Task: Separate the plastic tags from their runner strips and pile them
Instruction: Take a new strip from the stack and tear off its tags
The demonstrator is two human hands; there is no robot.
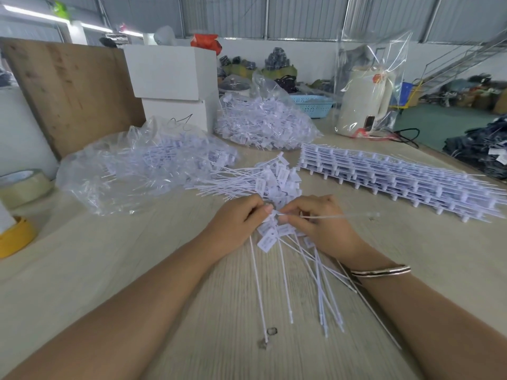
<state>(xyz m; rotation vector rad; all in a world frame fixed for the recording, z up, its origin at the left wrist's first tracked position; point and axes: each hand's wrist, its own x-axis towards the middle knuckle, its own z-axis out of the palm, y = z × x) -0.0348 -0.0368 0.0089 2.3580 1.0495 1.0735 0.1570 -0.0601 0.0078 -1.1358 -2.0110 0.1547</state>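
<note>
— What's the surface from where you sit?

— I see a pale wood-grain table in a warehouse. At far left lie tape rolls, then a clear bag of tags, white boxes behind it, and a second bag.

— And the hands?

— My left hand has its fingers curled, pinching a bunch of tags whose stems fan toward me. My right hand pinches a thin runner strip pointing right. Fingertips nearly meet.

— The pile?

— Loose separated tags lie just beyond both hands. Stacked uncut strips lie to the right.
</note>
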